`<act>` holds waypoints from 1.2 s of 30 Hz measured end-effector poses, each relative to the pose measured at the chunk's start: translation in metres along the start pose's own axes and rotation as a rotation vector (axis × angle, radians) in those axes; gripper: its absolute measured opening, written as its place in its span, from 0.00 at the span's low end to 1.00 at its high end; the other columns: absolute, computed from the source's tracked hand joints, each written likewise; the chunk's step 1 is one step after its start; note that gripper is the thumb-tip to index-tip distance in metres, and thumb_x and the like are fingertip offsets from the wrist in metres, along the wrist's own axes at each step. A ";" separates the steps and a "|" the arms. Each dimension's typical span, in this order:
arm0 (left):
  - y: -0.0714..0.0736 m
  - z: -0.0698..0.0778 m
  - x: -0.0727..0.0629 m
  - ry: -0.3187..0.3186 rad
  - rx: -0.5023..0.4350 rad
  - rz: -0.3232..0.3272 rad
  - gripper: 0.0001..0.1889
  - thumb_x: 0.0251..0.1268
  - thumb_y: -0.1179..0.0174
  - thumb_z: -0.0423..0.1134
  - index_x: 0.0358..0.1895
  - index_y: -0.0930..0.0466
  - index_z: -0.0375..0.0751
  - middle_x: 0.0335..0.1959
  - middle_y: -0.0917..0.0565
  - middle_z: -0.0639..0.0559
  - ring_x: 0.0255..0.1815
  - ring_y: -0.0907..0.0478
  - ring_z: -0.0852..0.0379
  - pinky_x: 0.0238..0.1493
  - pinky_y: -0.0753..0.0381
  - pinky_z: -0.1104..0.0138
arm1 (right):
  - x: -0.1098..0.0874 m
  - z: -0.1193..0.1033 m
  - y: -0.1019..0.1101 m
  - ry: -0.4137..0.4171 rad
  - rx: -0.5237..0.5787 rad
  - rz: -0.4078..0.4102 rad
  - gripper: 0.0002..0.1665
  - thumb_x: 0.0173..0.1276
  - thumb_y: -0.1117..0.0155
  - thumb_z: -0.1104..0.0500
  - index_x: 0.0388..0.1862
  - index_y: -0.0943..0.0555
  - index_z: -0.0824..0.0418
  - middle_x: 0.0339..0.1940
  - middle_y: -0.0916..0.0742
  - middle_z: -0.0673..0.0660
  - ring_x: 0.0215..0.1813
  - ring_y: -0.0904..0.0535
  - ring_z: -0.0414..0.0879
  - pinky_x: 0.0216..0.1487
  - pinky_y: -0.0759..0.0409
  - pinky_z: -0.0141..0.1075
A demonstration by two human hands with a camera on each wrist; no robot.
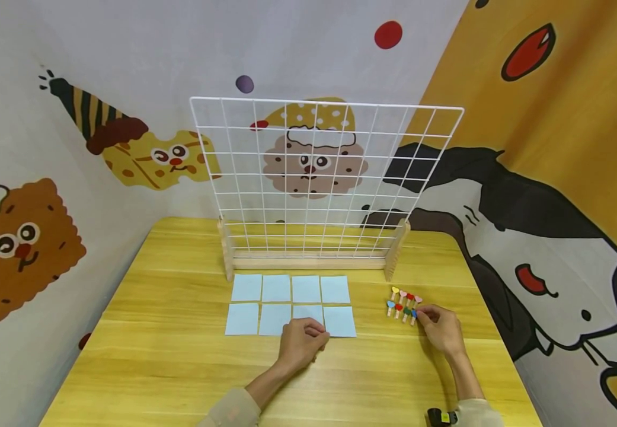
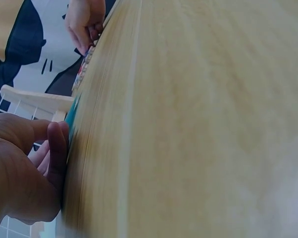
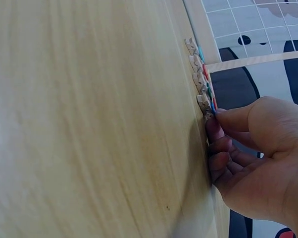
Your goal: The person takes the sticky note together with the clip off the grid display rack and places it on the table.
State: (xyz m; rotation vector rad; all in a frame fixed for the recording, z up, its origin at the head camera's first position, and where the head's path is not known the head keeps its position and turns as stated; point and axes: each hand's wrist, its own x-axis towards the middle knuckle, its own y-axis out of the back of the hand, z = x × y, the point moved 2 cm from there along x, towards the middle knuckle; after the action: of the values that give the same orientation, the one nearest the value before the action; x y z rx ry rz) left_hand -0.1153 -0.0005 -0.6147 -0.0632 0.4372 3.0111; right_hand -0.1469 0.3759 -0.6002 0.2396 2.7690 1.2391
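Several pale blue square sheets of paper (image 1: 246, 318) lie in two rows on the table. At the lower right of this group is my left hand (image 1: 301, 344), covering part of one sheet. In the left wrist view its thumb and index finger meet at the edge of a blue sheet (image 2: 71, 115) and pinch it. My right hand (image 1: 441, 329) is at the near right end of two rows of small wooden clothespins with coloured hearts (image 1: 398, 308). Its thumb and index finger pinch the clothespin with a dark blue heart (image 3: 213, 107), while the other fingers curl underneath.
Behind the sheets stands a white wire grid (image 1: 308, 178) on a wooden base (image 1: 308, 263) with two side feet. The wooden table (image 1: 169, 356) stands in a corner between walls hung with cartoon-printed cloth (image 1: 153, 53).
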 end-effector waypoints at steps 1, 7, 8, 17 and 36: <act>0.000 0.000 0.000 0.001 -0.004 0.003 0.03 0.66 0.24 0.30 0.36 0.07 0.43 0.22 0.08 0.47 0.13 0.17 0.62 0.14 0.18 0.70 | 0.000 0.000 0.000 -0.002 0.002 -0.001 0.12 0.86 0.32 0.58 0.56 0.07 0.64 0.49 0.05 0.64 0.47 0.11 0.49 0.45 0.19 0.33; -0.002 -0.003 0.001 -0.005 -0.019 0.017 0.02 0.65 0.24 0.31 0.35 0.08 0.41 0.21 0.08 0.49 0.12 0.18 0.65 0.13 0.18 0.69 | 0.000 0.000 0.000 -0.007 0.008 0.009 0.13 0.86 0.31 0.57 0.56 0.07 0.65 0.49 0.05 0.65 0.47 0.11 0.49 0.44 0.19 0.31; -0.002 -0.003 0.001 -0.007 -0.020 0.017 0.02 0.65 0.24 0.31 0.35 0.08 0.40 0.21 0.08 0.49 0.11 0.18 0.65 0.13 0.18 0.70 | 0.000 0.000 0.000 -0.009 0.009 0.009 0.13 0.86 0.31 0.57 0.56 0.07 0.65 0.49 0.05 0.65 0.48 0.11 0.50 0.44 0.19 0.31; -0.001 -0.002 0.001 0.011 -0.030 0.020 0.02 0.65 0.24 0.31 0.36 0.08 0.40 0.21 0.08 0.48 0.11 0.18 0.64 0.13 0.18 0.69 | -0.001 -0.001 0.000 -0.014 0.009 0.013 0.13 0.85 0.30 0.57 0.56 0.07 0.65 0.48 0.05 0.64 0.45 0.12 0.46 0.43 0.20 0.31; 0.002 0.002 -0.001 0.007 0.018 0.034 0.02 0.67 0.23 0.34 0.36 0.07 0.44 0.23 0.07 0.51 0.16 0.15 0.64 0.20 0.15 0.72 | 0.001 0.003 0.002 -0.039 0.034 0.063 0.15 0.86 0.32 0.56 0.56 0.08 0.66 0.48 0.05 0.65 0.46 0.13 0.46 0.42 0.20 0.28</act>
State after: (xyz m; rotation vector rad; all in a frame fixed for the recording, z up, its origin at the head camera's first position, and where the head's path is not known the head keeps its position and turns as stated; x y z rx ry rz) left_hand -0.1151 -0.0021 -0.6117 -0.0659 0.4701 3.0409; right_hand -0.1474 0.3795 -0.6008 0.3519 2.7712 1.1890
